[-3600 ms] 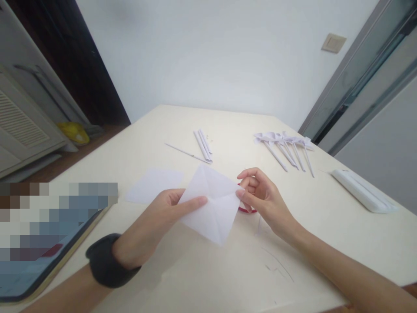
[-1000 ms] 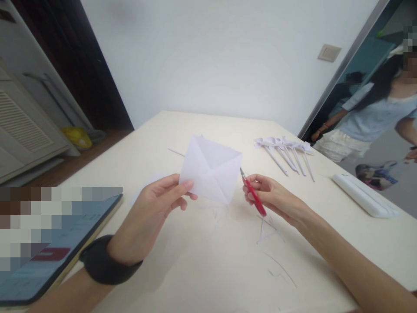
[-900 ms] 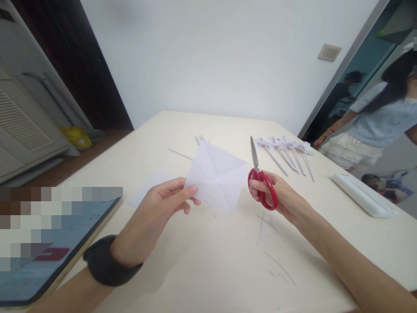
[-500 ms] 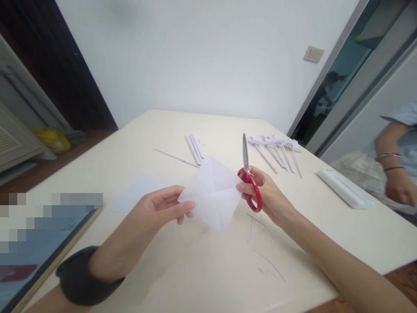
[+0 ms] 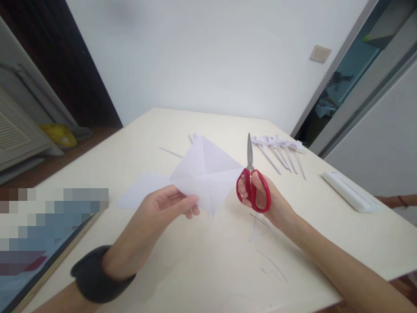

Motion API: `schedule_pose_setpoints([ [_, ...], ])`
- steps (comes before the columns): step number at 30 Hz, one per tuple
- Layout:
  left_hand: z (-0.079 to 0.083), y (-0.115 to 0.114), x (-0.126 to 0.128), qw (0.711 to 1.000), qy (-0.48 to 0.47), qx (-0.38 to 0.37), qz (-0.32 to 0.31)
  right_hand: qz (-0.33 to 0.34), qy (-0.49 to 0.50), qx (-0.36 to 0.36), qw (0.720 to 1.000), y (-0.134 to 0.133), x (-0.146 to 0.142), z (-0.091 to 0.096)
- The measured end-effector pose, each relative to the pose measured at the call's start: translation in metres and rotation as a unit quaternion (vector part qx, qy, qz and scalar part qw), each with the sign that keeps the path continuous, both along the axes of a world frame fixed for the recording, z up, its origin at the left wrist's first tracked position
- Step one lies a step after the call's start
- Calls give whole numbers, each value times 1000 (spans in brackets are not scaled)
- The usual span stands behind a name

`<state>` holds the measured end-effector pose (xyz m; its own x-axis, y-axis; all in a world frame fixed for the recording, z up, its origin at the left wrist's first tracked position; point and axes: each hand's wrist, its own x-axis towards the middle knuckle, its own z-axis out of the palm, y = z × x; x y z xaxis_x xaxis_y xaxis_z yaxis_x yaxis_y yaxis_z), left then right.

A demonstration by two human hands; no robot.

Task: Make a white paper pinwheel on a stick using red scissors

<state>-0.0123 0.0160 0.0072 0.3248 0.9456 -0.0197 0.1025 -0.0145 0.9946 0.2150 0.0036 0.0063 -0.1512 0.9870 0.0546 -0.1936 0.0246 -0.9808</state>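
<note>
Paper square (image 5: 208,167), creased corner to corner, is pinched along its near-left edge between the left hand's (image 5: 167,208) thumb and fingers. Just right of the square, the right hand (image 5: 273,198) grips red scissors (image 5: 250,166), blades together and pointing away, by its right corner; contact cannot be told. Paper pinwheels (image 5: 267,141) lie beyond, to its right; farther right is a white box (image 5: 348,193), contents hidden.
</note>
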Motion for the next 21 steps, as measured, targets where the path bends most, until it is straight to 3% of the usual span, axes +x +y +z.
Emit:
schedule_pose_setpoints([
  [7,4,1,-6,999,-26,17,43,-4,0,31,999,-8,-7,1],
  [14,6,3,-7,998,-38,32,28,171,-121,8,978,-14,-10,-3],
  [21,5,4,-8,997,-48,42,34,154,-61,70,984,-8,-5,-17],
])
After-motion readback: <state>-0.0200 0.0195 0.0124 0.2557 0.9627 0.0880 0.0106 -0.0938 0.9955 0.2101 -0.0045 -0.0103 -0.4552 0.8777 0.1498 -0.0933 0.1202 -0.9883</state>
